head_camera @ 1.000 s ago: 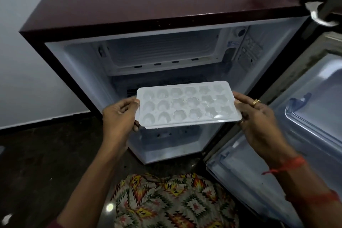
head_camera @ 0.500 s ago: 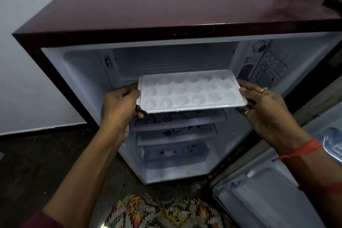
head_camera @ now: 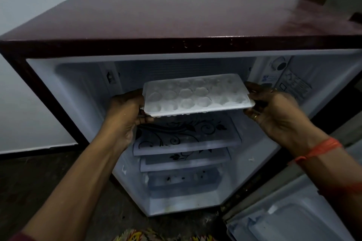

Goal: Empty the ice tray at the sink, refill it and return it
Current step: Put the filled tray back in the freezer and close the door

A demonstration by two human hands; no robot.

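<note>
**Between both hands, ice tray level at the fridge's upper opening**

Under the ice tray (head_camera: 197, 95) most fingers of both hands are hidden; only the thumbs on its rim and a few fingertips below show. Overexposure washes out the flower-shaped cells, so whether they hold water cannot be told. Below the right hand the open door (head_camera: 293, 219) is cut off by the frame edge.

The left hand (head_camera: 125, 109) grips the tray's left short end and the right hand (head_camera: 274, 111), with a ring (head_camera: 254, 116) on one finger and an orange thread (head_camera: 317, 149) at the wrist, grips the right end.

A second ago the tray hung lower, in front of the fridge (head_camera: 176, 15). It has since risen and gone further in, and both arms reach deeper. The grip on each end is unchanged.

Beneath the hands sit two shelves, the upper patterned shelf (head_camera: 186, 135) just under the tray. Lower down is a clear drawer (head_camera: 184, 184) with dark specks, too dim to identify. Beyond the right hand are a dial (head_camera: 280, 64) and a label on the inner wall.
</note>
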